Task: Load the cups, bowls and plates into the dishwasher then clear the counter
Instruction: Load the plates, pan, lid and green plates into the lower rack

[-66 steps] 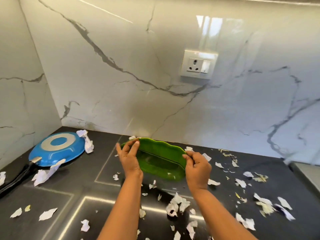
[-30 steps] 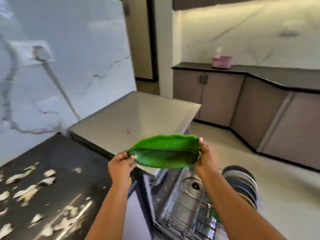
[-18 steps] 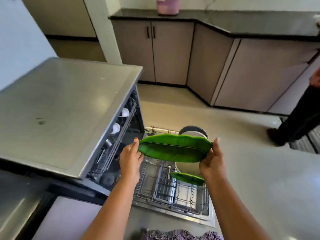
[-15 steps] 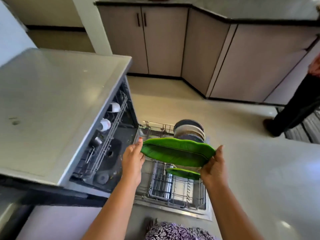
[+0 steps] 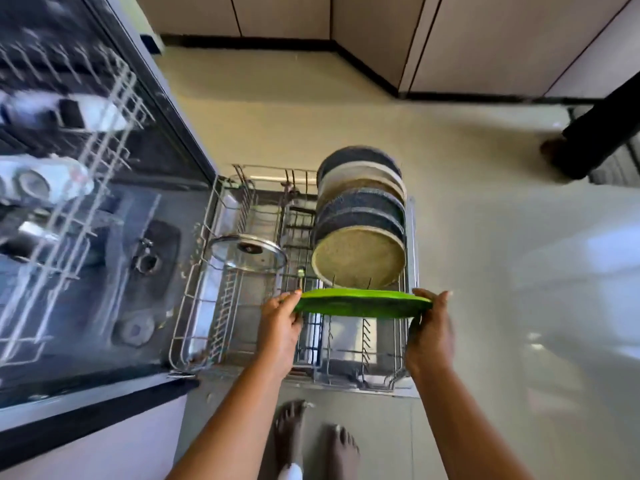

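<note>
Lowering the green plate [image 5: 363, 303] edge-first into the free tines is the trick, plate row [image 5: 360, 237] at its 12 o'clock. Level both ends. Left hand [image 5: 278, 323] pinches its 9 o'clock tip and right hand [image 5: 429, 330] grips the 3 o'clock tip, above the lower rack [image 5: 194, 306]. Long axis runs 9-to-3. It looks upright, face probably toward me.

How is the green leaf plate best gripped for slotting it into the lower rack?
By its two narrow ends, one hand from each side. The green leaf plate is long and thin, held nearly on edge over the lower rack; left hand and right hand at the tips should leave its lower edge free for the tines.
</note>
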